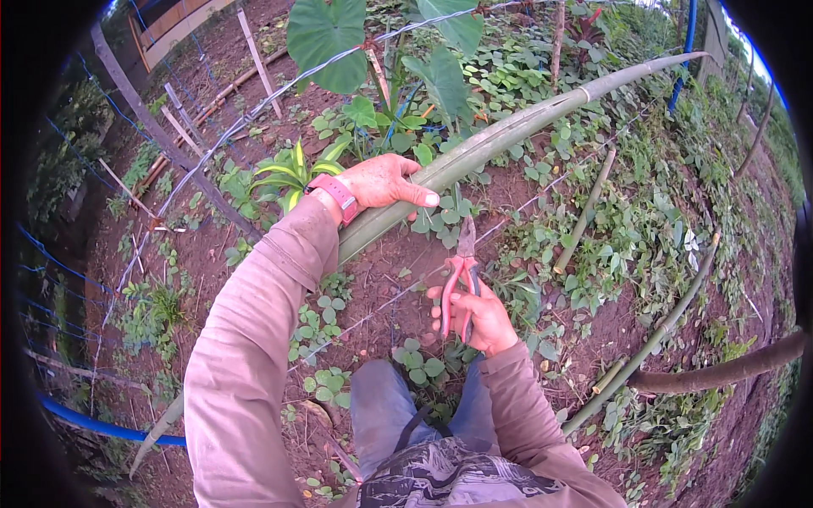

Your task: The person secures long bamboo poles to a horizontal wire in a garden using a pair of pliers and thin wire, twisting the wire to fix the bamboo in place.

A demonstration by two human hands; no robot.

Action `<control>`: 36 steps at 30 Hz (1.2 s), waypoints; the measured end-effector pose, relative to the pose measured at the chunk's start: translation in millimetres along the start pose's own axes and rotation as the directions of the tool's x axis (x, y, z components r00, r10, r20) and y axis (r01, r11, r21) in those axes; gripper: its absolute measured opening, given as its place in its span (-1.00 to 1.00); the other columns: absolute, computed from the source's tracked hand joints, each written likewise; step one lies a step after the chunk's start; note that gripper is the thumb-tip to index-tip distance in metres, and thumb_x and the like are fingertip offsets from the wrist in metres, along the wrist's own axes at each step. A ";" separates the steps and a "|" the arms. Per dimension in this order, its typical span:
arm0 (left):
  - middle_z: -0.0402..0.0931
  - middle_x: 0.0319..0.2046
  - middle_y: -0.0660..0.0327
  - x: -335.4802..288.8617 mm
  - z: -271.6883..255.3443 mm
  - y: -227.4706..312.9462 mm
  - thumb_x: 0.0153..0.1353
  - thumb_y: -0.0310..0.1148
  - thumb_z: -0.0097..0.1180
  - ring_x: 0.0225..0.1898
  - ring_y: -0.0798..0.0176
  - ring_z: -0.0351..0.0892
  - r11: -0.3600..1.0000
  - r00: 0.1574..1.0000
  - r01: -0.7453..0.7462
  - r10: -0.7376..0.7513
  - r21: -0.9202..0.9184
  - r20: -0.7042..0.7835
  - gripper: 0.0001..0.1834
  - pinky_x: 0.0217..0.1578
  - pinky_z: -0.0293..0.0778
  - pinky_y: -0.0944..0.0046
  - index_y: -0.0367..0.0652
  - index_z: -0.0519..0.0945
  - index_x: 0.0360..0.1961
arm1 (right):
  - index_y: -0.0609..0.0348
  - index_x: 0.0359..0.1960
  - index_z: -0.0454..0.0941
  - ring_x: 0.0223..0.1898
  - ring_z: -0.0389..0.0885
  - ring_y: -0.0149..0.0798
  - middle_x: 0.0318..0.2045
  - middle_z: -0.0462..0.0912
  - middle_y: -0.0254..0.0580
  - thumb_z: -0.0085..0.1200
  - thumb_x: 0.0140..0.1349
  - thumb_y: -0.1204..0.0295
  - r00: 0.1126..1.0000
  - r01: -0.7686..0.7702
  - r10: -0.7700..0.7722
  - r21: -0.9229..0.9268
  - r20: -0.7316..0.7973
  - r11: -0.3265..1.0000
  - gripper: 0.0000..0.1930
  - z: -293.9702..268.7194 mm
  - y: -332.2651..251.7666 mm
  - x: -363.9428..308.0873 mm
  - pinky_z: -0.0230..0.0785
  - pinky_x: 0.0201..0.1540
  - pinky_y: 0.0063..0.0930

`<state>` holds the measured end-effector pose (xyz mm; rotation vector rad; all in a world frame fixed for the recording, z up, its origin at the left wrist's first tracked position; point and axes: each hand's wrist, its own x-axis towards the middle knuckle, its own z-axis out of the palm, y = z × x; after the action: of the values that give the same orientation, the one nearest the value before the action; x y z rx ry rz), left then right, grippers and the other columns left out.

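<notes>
A long green bamboo pole (525, 123) slants across the view, from the lower left up to the far right. My left hand (381, 182) is closed over it near the middle, thumb on top and a red watch strap on the wrist. Part of the pole passes out of sight behind my left sleeve. Below and to the right, my right hand (484, 317) grips a pair of pliers (465, 252) with red handles. Their metal jaws point up toward the pole's underside, apart from my left hand. A thin wire strand (373, 315) runs diagonally behind the pliers.
Barbed wire (288, 87) stretches across the upper left beside a slanted wooden post (140, 106). Large-leaved plants (326, 42) grow beyond the pole. Another bamboo pole (669, 330), a brown branch (720, 372) and a short stick (586, 212) lie on the right. A blue pipe (110, 429) curves at lower left.
</notes>
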<state>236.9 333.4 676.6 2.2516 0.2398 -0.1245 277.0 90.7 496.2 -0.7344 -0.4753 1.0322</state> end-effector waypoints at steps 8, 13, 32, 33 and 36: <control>0.63 -0.38 0.26 1.3 5.3 1.3 -0.01 0.06 0.48 -0.41 0.40 0.62 0.997 1.000 -0.001 0.000 -0.076 -0.018 -0.34 -0.29 0.52 0.31 -0.25 0.61 -0.07 | 0.19 0.45 0.09 0.06 0.64 -0.05 0.20 0.51 0.06 -0.07 0.23 0.66 0.988 -0.079 0.111 -0.270 0.104 0.960 -0.30 3.8 12.4 -13.1 0.61 -0.05 -0.22; 0.62 -0.40 0.27 1.7 7.3 1.7 0.03 -0.02 0.47 -0.43 0.40 0.63 0.992 1.000 0.012 -0.012 -0.129 0.000 -0.40 -0.32 0.52 0.33 -0.26 0.59 -0.08 | 0.16 0.47 0.08 0.16 0.57 -0.06 0.29 0.43 0.03 -0.04 0.27 0.64 0.970 -0.107 0.115 -0.048 0.215 0.993 -0.30 3.5 4.4 -7.4 0.51 0.16 -0.20; 0.61 -0.46 0.29 -1.0 9.7 7.2 0.04 0.02 0.45 -0.45 0.42 0.58 0.998 1.000 0.006 -0.008 -0.055 -0.028 -0.37 -0.32 0.47 0.32 -0.24 0.59 -0.03 | 0.19 0.37 0.21 -0.31 0.51 -0.22 -0.15 0.51 -0.12 0.01 0.14 0.63 0.928 -0.227 0.132 0.247 0.349 0.942 -0.32 2.5 -23.0 -9.2 0.41 -0.35 -0.31; 0.61 -0.46 0.29 -2.0 11.0 8.6 0.04 0.03 0.44 -0.45 0.42 0.58 0.999 0.999 0.011 -0.013 -0.031 -0.040 -0.36 -0.31 0.47 0.32 -0.25 0.59 -0.02 | 0.19 0.36 0.22 -0.31 0.51 -0.22 -0.15 0.51 -0.12 0.02 0.14 0.62 0.920 -0.244 0.158 0.210 0.360 0.947 -0.33 1.9 -31.1 -9.6 0.41 -0.36 -0.30; 0.60 -0.45 0.30 -2.1 6.7 0.5 0.05 0.04 0.44 -0.45 0.42 0.58 1.000 0.999 0.014 -0.014 -0.005 -0.042 -0.35 -0.31 0.48 0.32 -0.24 0.58 0.00 | 0.19 0.35 0.24 -0.32 0.50 -0.20 -0.15 0.51 -0.08 0.03 0.15 0.57 0.903 -0.272 0.201 0.141 0.381 0.952 -0.35 2.2 -54.6 -9.7 0.42 -0.38 -0.28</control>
<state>234.9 327.7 673.1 2.2500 0.2781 -0.0845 303.8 65.7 537.9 -0.4336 -0.6033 1.4356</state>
